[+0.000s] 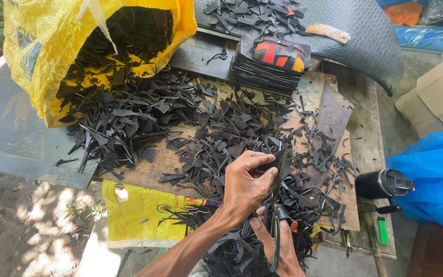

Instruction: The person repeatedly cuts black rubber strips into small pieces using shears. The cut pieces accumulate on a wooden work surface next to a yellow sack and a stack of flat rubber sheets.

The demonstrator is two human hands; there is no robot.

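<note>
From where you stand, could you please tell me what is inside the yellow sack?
The yellow sack, tipped open, holds black offcuts that spill from its mouth onto the wooden board. How far back they fill it is hidden by its walls.

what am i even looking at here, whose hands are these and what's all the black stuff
This is one picture from a camera worn on a person's head, looking down at their own bare hands. The left hand pinches a black scrap. The right hand grips large scissors, blades pointing up at that scrap. The wooden table is heaped with black offcuts spilling from a yellow sack. A stack of cut black pieces sits at the back.
</note>
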